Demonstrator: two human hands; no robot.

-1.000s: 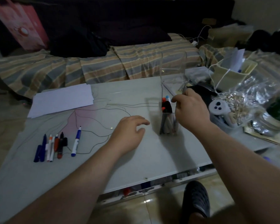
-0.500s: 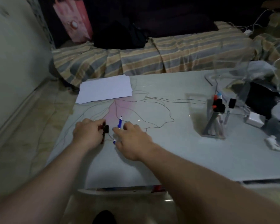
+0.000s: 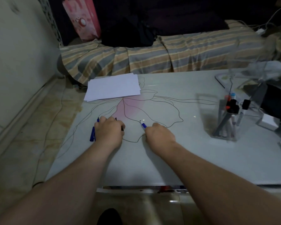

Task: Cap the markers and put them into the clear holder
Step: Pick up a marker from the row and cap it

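Right hand (image 3: 159, 133) round blue marker (image 3: 143, 124)

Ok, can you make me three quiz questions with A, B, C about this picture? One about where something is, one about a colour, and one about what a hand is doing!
1. Where is the clear plastic holder?
A. right side of the table
B. on the floor
C. on the striped bed

2. What colour is the uncapped marker at the right hand?
A. green
B. blue
C. yellow

3. What is the left hand doing?
A. waving in the air
B. holding paper
C. resting on the loose markers

Answers: 1 A, it stands on the pale glass table to the right. 2 B, its barrel is blue. 3 C, its fingers cover the marker row.
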